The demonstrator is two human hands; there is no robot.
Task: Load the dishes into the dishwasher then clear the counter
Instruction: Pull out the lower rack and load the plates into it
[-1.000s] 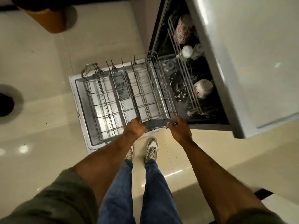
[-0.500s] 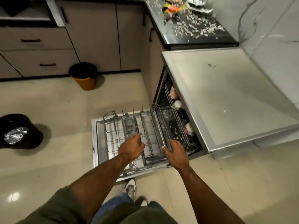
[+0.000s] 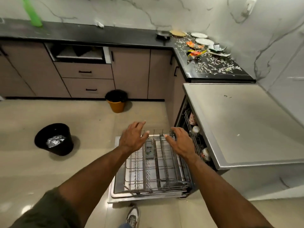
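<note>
The dishwasher's lower wire rack point(image 3: 156, 168) is pulled out over the lowered door point(image 3: 118, 193) and holds no dishes. Cups point(image 3: 205, 153) sit in the upper rack inside the machine, under its grey top point(image 3: 243, 122). My left hand point(image 3: 133, 137) and my right hand point(image 3: 181, 142) hover above the far end of the rack, fingers spread, holding nothing. On the black counter point(image 3: 182, 60) at the back right lie white plates point(image 3: 204, 41), a yellowish plate point(image 3: 177, 32), a dark pan point(image 3: 162, 35), colourful wrappers point(image 3: 195, 52) and scattered crumbs.
A black bin point(image 3: 54, 139) with foil inside stands on the floor to the left. An orange bin point(image 3: 116, 101) with a black liner stands against the cabinets. A green bottle point(image 3: 32, 12) is on the back counter. My shoe point(image 3: 133, 216) is just before the door.
Both hands let go of the rack's front handle and rose over the rack. My head lifted, bringing the counter and cabinets into view.
</note>
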